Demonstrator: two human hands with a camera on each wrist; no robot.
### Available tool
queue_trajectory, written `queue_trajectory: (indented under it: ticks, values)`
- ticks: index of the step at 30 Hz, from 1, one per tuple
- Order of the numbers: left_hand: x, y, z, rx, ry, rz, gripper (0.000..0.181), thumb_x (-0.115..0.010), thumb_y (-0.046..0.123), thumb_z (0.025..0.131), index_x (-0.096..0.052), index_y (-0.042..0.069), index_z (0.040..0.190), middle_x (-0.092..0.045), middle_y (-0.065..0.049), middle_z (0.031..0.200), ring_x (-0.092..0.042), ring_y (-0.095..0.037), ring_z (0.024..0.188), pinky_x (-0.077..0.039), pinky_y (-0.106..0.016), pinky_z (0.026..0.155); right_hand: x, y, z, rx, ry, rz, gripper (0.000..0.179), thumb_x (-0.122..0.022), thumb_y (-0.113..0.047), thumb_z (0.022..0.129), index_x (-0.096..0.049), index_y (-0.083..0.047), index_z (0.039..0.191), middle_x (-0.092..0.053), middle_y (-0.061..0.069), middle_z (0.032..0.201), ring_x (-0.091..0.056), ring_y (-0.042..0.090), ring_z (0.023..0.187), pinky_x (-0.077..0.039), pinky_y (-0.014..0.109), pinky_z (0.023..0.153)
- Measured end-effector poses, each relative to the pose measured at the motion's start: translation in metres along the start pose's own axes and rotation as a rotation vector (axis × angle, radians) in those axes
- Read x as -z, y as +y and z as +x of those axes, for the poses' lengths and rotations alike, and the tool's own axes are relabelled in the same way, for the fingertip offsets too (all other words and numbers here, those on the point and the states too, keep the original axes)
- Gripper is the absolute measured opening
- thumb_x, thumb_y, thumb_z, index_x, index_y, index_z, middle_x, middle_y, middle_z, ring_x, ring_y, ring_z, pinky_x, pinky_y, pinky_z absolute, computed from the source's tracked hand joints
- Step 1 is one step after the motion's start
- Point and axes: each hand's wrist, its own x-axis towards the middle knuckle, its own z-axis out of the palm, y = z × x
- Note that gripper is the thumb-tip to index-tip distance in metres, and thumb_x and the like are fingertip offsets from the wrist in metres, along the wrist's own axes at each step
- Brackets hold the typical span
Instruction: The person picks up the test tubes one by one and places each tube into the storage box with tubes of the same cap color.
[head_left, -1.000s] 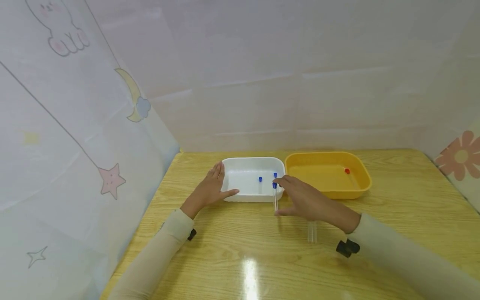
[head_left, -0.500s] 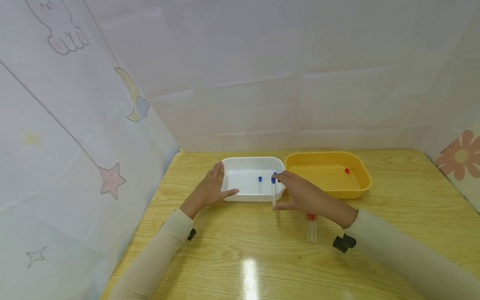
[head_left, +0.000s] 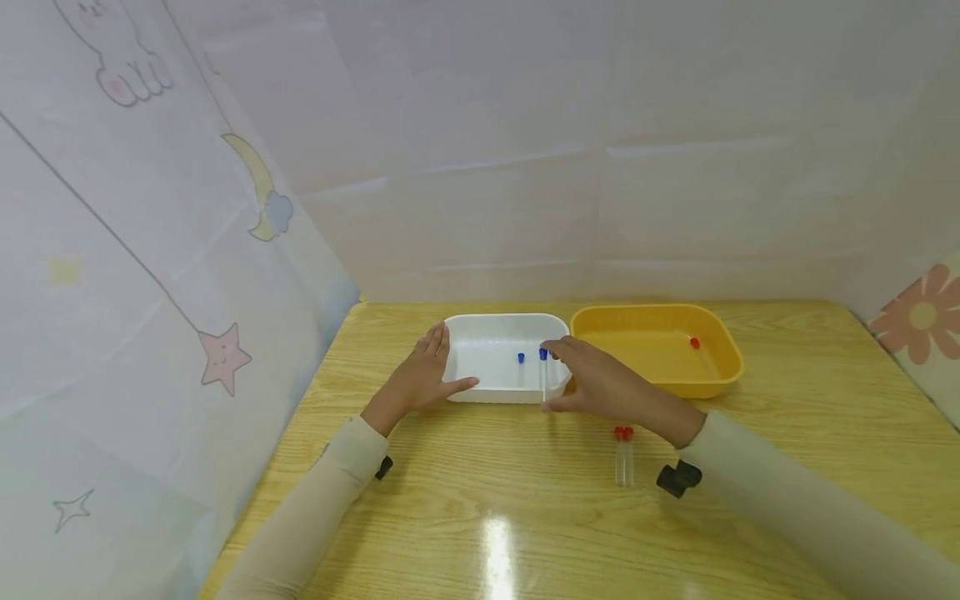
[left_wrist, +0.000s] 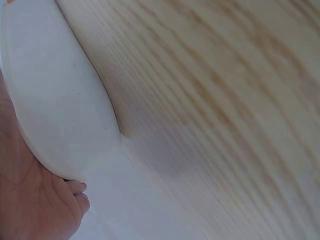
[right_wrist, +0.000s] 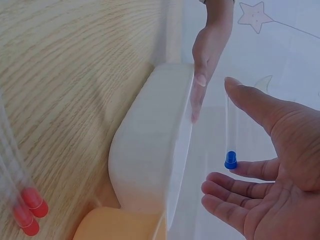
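Observation:
A clear test tube (head_left: 543, 382) with a blue cap is pinched lengthwise in my right hand (head_left: 603, 387). In the right wrist view the thumb (right_wrist: 250, 100) presses its bottom end and a fingertip sits at the blue cap (right_wrist: 230, 160). That hand is above the right part of the white tray (head_left: 480, 354). Inside the tray lies another blue-capped test tube (head_left: 521, 360). At the tray's left end my left hand (head_left: 420, 375) rests against the rim, fingers straight and thumb along the front edge. The left wrist view shows its palm (left_wrist: 35, 200) beside the tray wall.
Touching the white tray on the right is a yellow tray (head_left: 630, 354) with a red-capped test tube (head_left: 695, 342) in it. Two red-capped test tubes (head_left: 624, 458) lie side by side on the wooden table (head_left: 450, 500), near my right forearm. A papered wall (head_left: 480, 208) stands behind.
My right hand has moved slightly left and farther away with the blue-capped test tube. The red caps of the tubes on the table have come into view. My left hand stays put.

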Motion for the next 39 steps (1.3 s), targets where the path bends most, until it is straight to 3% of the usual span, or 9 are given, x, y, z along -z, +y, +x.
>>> queue_trajectory:
  ticks: [6,16,25,39]
  values:
    - [-0.001,0.000,0.000,-0.004,0.010,0.005,0.115,-0.035,0.082,0.092,0.000,-0.005,0.159,0.004,-0.023,0.168,0.003,-0.033,0.156,-0.008,-0.046,0.125,-0.001,0.000,0.007,0.004,-0.003,0.007,0.090,-0.086,-0.043,0.081,-0.046,0.002,0.147,-0.059,0.020,0.135,-0.059,0.033,0.118,-0.051,0.050,0.100]
    - [0.002,0.001,-0.002,-0.009,0.028,-0.010,0.115,-0.038,0.081,0.093,-0.001,-0.006,0.159,0.002,-0.024,0.168,0.002,-0.033,0.156,-0.009,-0.047,0.124,-0.002,-0.002,0.016,-0.014,-0.003,0.007,0.092,-0.087,-0.045,0.079,-0.046,0.001,0.147,-0.061,0.018,0.133,-0.059,0.034,0.119,-0.050,0.052,0.101]
    - [-0.004,0.000,0.001,0.003,0.016,0.010,0.118,-0.030,0.086,0.090,0.002,-0.005,0.159,0.003,-0.023,0.168,0.003,-0.033,0.156,-0.007,-0.044,0.125,-0.007,-0.004,0.022,-0.003,-0.012,-0.006,0.090,-0.087,-0.042,0.080,-0.046,0.001,0.148,-0.061,0.019,0.132,-0.060,0.033,0.119,-0.051,0.049,0.100]
    - [-0.005,0.001,0.001,0.008,0.022,0.012,0.119,-0.029,0.086,0.090,0.003,-0.004,0.159,0.005,-0.023,0.168,0.004,-0.032,0.156,-0.007,-0.045,0.125,-0.016,0.001,0.033,-0.028,-0.019,0.034,0.090,-0.087,-0.044,0.079,-0.047,0.000,0.147,-0.060,0.016,0.127,-0.062,0.032,0.113,-0.055,0.047,0.095]
